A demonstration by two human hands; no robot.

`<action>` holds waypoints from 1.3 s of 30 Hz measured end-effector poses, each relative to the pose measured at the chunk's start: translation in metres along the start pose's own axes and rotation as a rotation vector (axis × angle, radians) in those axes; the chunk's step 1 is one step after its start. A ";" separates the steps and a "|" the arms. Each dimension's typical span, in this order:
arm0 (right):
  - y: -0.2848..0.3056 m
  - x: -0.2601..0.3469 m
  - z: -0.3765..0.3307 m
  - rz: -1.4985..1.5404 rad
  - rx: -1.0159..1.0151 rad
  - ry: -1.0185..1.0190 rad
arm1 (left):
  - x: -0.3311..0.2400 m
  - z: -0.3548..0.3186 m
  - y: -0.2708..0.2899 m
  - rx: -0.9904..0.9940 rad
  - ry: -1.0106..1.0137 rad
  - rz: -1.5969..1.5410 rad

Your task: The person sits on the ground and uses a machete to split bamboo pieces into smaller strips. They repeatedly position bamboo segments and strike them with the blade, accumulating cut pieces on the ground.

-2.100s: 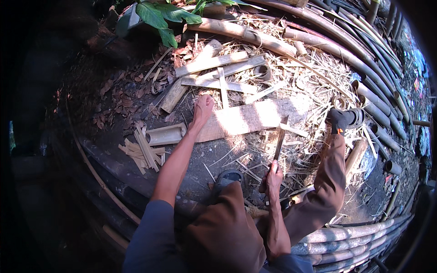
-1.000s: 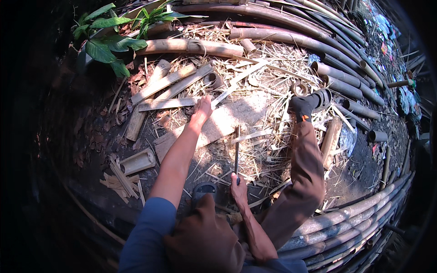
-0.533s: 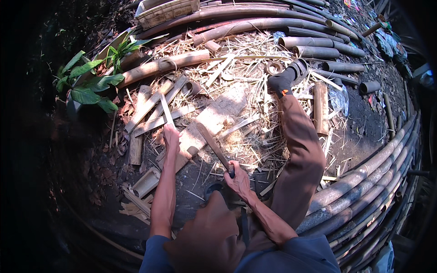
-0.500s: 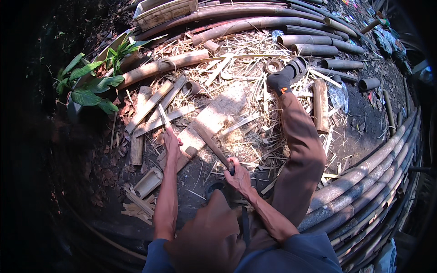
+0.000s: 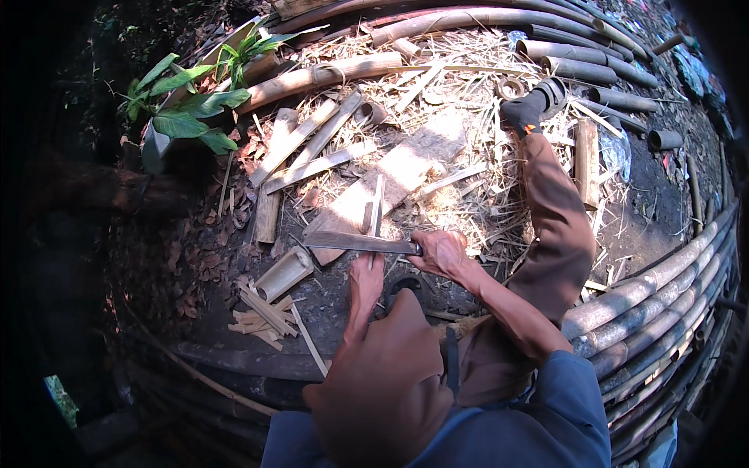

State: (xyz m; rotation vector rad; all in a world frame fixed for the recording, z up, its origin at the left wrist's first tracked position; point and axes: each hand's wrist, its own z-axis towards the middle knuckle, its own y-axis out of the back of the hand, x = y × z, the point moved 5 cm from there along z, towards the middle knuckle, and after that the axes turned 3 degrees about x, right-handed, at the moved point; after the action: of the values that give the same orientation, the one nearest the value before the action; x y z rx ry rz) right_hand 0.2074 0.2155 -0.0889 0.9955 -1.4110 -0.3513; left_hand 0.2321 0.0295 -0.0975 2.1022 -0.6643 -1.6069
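Observation:
My left hand [image 5: 365, 282] is closed around the lower end of a narrow, pale bamboo strip [image 5: 379, 201] that points away from me. In my right hand [image 5: 441, 253] is the dark handle of a long knife [image 5: 351, 242]. Its blade points left and lies across the strip just beyond my left fingers; whether the edge bites into it cannot be made out. Beneath and beyond them a flat wooden board [image 5: 409, 168] slants over the ground, partly in bright sun. Most of my left fingers are hidden by the blade and the hand itself.
Cut bamboo pieces [image 5: 265, 312] and a short split half-tube [image 5: 284, 273] lie at left. Shavings [image 5: 476, 187] surround the board. Long bamboo poles [image 5: 624, 300] are stacked at right, more poles [image 5: 460, 17] at the back. My outstretched leg [image 5: 552, 210] and a leafy plant [image 5: 183, 117] flank the area.
My left hand has come right and nearer with the strip. The knife has swung from slanting away from me to pointing left across the strip. The whole view has shifted.

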 end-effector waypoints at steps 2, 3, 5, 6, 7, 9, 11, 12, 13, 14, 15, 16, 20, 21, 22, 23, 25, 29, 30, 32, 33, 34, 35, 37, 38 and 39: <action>-0.009 0.003 0.006 -0.011 0.079 -0.005 | -0.017 -0.005 0.005 -0.018 -0.023 0.049; -0.013 0.003 0.009 -0.015 0.119 -0.005 | -0.017 -0.005 0.006 -0.018 -0.013 0.078; -0.009 -0.015 0.018 -0.031 0.046 -0.036 | -0.020 -0.005 0.011 -0.011 -0.006 0.135; -0.011 -0.033 0.021 -0.101 -0.123 0.075 | -0.021 -0.009 0.015 0.036 0.004 0.095; 0.004 -0.055 0.034 -0.201 -0.034 -0.214 | -0.023 -0.020 0.022 0.089 0.022 0.053; 0.048 -0.113 0.031 0.043 -0.205 -0.480 | -0.019 -0.043 0.026 0.233 0.119 -0.159; 0.056 -0.109 0.030 0.092 -0.171 -0.414 | -0.014 -0.054 0.030 0.383 0.281 -0.508; 0.043 -0.092 0.024 0.105 -0.134 -0.362 | -0.019 -0.047 0.030 0.422 0.324 -0.704; 0.039 -0.049 0.019 0.185 -0.018 -0.342 | -0.023 -0.041 0.029 0.371 0.346 -0.816; 0.018 -0.039 0.015 0.151 0.024 -0.249 | -0.033 -0.031 0.024 0.347 0.351 -0.919; 0.010 -0.025 0.002 0.077 -0.047 -0.180 | -0.037 -0.019 0.012 0.348 0.371 -1.018; 0.007 -0.003 0.000 0.030 -0.106 0.023 | -0.039 -0.011 0.009 0.258 0.433 -1.084; 0.008 -0.001 0.015 0.105 -0.071 0.065 | -0.055 -0.021 0.026 0.302 0.351 -1.094; 0.015 -0.015 0.017 0.126 -0.086 0.025 | -0.055 -0.022 0.022 0.336 0.365 -1.109; 0.021 -0.020 0.017 0.004 -0.166 0.200 | -0.061 -0.027 0.024 0.350 0.371 -1.118; 0.022 -0.036 0.024 0.055 -0.095 -0.031 | -0.066 -0.031 0.032 0.361 0.373 -1.121; 0.035 -0.110 0.018 0.265 -0.098 -0.529 | -0.067 -0.058 0.047 0.432 0.340 -0.922; 0.051 -0.069 0.025 0.118 -0.260 -0.099 | -0.023 -0.077 0.051 0.570 0.420 -0.573; 0.043 -0.044 0.032 0.204 -0.077 -0.297 | -0.024 -0.064 0.042 0.640 0.406 -0.584; 0.048 0.005 0.029 0.326 -0.248 0.163 | -0.035 -0.045 0.040 0.799 0.350 -0.547; 0.042 0.009 0.027 0.364 -0.061 0.096 | -0.042 -0.039 0.047 0.881 0.358 -0.690; 0.039 0.007 0.022 0.341 -0.047 0.075 | -0.048 -0.032 0.053 0.966 0.358 -0.842; 0.033 0.005 0.017 0.321 -0.030 0.058 | -0.053 -0.029 0.061 1.045 0.358 -0.994; 0.012 -0.006 0.009 0.380 0.003 -0.235 | -0.025 -0.014 0.061 0.832 0.320 -1.126; 0.005 -0.008 0.008 0.423 -0.019 -0.297 | -0.004 -0.009 0.053 0.649 0.245 -1.146; -0.001 -0.015 0.008 0.463 -0.053 -0.372 | 0.005 -0.006 0.043 0.485 0.168 -1.159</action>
State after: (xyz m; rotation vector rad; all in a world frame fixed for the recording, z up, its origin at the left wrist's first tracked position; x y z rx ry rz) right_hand 0.1978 0.2230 -0.1010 0.5490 -1.9061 -0.2325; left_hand 0.2335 -0.0082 -0.0748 3.2541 0.4007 -1.8170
